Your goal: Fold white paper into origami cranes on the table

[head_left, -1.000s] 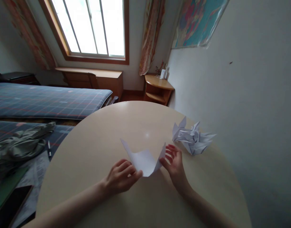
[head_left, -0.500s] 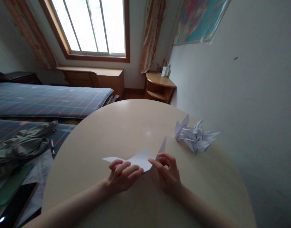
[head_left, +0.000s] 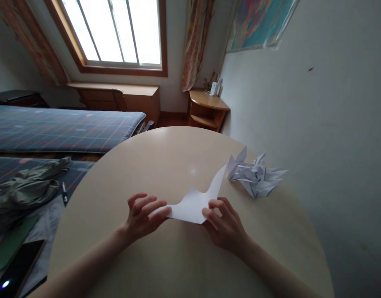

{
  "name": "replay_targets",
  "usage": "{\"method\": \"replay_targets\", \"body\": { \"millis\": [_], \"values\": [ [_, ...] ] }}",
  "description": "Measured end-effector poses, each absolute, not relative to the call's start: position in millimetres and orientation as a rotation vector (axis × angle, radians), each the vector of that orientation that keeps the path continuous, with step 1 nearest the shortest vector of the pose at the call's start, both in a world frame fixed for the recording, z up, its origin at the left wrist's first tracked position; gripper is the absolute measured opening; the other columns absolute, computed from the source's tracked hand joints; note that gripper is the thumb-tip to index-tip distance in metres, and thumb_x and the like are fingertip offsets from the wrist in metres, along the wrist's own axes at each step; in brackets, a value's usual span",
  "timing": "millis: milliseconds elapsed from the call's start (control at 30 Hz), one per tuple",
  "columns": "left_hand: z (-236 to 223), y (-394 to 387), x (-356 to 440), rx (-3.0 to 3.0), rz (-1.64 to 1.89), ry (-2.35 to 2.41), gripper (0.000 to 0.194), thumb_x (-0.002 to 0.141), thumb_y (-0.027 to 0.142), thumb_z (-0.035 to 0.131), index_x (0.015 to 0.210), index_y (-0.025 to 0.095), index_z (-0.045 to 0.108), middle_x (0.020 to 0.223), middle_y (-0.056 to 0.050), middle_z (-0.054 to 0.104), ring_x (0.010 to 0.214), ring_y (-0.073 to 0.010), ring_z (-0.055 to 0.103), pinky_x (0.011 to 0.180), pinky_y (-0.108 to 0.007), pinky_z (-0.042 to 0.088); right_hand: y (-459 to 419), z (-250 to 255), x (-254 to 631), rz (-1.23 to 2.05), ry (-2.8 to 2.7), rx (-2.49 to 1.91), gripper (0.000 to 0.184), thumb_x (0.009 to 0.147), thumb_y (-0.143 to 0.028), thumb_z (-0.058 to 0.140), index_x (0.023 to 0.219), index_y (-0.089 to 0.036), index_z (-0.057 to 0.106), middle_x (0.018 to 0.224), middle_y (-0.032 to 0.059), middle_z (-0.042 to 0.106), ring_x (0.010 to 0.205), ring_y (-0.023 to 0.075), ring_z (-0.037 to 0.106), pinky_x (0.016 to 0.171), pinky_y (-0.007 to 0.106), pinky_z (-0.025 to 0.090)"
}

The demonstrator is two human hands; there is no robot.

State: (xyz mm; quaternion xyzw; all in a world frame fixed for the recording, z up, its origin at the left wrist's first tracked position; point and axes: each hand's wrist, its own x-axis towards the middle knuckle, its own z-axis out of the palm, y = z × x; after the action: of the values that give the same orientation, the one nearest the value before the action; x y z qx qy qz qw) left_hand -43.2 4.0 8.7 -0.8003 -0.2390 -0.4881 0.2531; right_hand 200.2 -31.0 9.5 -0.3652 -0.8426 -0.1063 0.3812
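A white sheet of paper [head_left: 195, 202] lies partly lifted on the round beige table [head_left: 165, 161], its far right corner pointing up. My left hand [head_left: 143, 214] rests on the sheet's left end with fingers spread and pressing down. My right hand [head_left: 223, 223] pinches the sheet's near right edge with curled fingers. A pile of folded white paper figures [head_left: 255, 176] sits on the table to the right, beyond my right hand and apart from it.
The wall runs close along the table's right side. To the left stand beds with plaid covers [head_left: 63, 126], a grey-green garment [head_left: 22, 192], a pen [head_left: 63, 192] and a dark phone [head_left: 13, 269]. A wooden corner shelf [head_left: 207, 108] stands at the back under the window.
The sheet has been flattened and turned: its left end now lies under my left hand, and the right corner sticks up further right. Both hands have shifted slightly apart.
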Motion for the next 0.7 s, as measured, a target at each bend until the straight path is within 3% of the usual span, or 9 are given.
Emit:
{"method": "replay_targets", "body": {
  "millis": [167, 333, 500, 700],
  "values": [
    [5, 6, -48, -2.694, -1.371, -0.515, 0.009, 0.088, 0.023, 0.055, 0.092, 0.017, 0.061, 0.079, -0.003, 0.069, 0.070, -0.0105, 0.064, 0.066, -0.020, 0.050, -29, 12, 207, -0.222, -2.099, -0.896, 0.005, 0.080, -0.020, 0.057, 0.082, -0.020, 0.053, 0.086, 0.0083, 0.053, 0.081, 0.0220, 0.050, 0.069, 0.036, 0.050],
    [-1, -6, -38, -2.782, -1.730, -0.731, 0.007, 0.086, 0.023, 0.058, 0.087, 0.017, 0.061, 0.065, -0.002, 0.070, 0.056, -0.0102, 0.066, 0.054, -0.016, 0.049, -33, 19, 210, -0.138, -2.005, -0.851, 0.007, 0.078, -0.016, 0.060, 0.081, -0.021, 0.056, 0.096, 0.0095, 0.056, 0.094, 0.0249, 0.052, 0.075, 0.039, 0.049],
    [-1, -13, -27, -2.726, -2.148, -1.253, 0.017, 0.075, 0.029, 0.071, 0.069, 0.016, 0.063, 0.048, 0.002, 0.063, 0.036, -0.0088, 0.056, 0.038, -0.016, 0.043, -40, 27, 207, 0.248, -1.892, -0.818, 0.010, 0.078, -0.013, 0.060, 0.079, -0.021, 0.054, 0.087, 0.0066, 0.057, 0.079, 0.0185, 0.058, 0.066, 0.030, 0.049],
    [7, -6, -8, -2.566, -2.369, -1.757, 0.028, 0.070, 0.041, 0.072, 0.062, 0.016, 0.062, 0.056, 0.001, 0.055, 0.053, -0.0104, 0.052, 0.048, -0.019, 0.043, -39, 26, 212, 0.768, -1.735, -0.863, 0.022, 0.086, -0.023, 0.052, 0.065, -0.020, 0.045, 0.067, -0.0001, 0.052, 0.061, 0.0127, 0.051, 0.055, 0.024, 0.041]
  ]
}}
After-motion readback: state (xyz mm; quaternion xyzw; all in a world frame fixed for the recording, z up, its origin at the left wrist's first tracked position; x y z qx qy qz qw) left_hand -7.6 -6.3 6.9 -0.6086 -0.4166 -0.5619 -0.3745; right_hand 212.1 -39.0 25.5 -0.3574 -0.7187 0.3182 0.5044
